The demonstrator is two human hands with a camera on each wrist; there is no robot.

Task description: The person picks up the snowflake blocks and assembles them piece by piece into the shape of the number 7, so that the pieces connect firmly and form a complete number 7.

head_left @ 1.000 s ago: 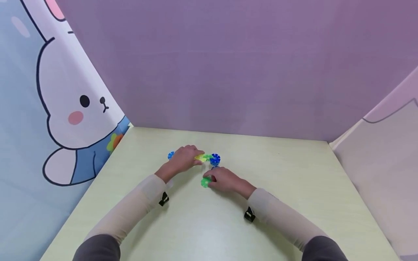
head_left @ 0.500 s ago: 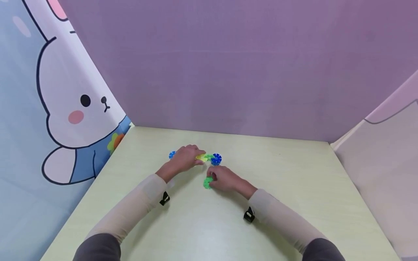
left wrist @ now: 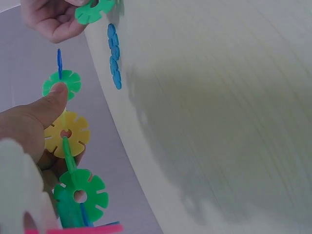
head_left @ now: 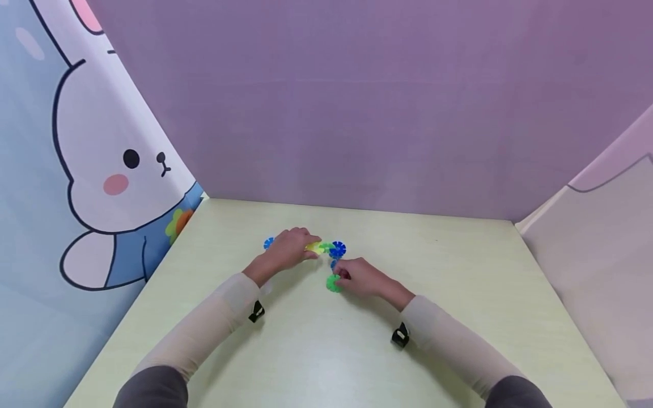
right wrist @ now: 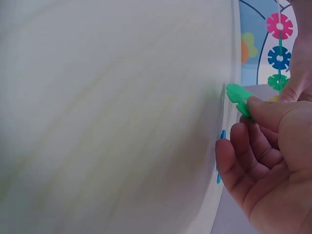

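My left hand [head_left: 289, 248] holds a chain of interlocked notched plastic discs. A yellow disc [left wrist: 80, 134] sits at its fingers, between two green discs [left wrist: 95, 195], and a blue disc [left wrist: 59, 63] stands edge-on at the chain's end. Farther along the chain, the right wrist view shows a pink disc [right wrist: 273, 27] and a blue disc [right wrist: 273, 59]. My right hand [head_left: 364, 277] pinches a single green disc [head_left: 334, 284] between thumb and fingers, apart from the chain. Its other fingers are loosely curled.
Several blue discs [left wrist: 114, 56] lie on the pale tabletop [head_left: 326, 351] near my right hand. A purple panel [head_left: 357, 113] rises behind the table. A rabbit-print cloth [head_left: 102, 141] hangs at the left. Each wrist wears a black camera mount [head_left: 400, 336].
My right hand has shifted a little to the right with the green disc. Blue on the table beside it shows again. My left hand stays nearly in place on the chain.
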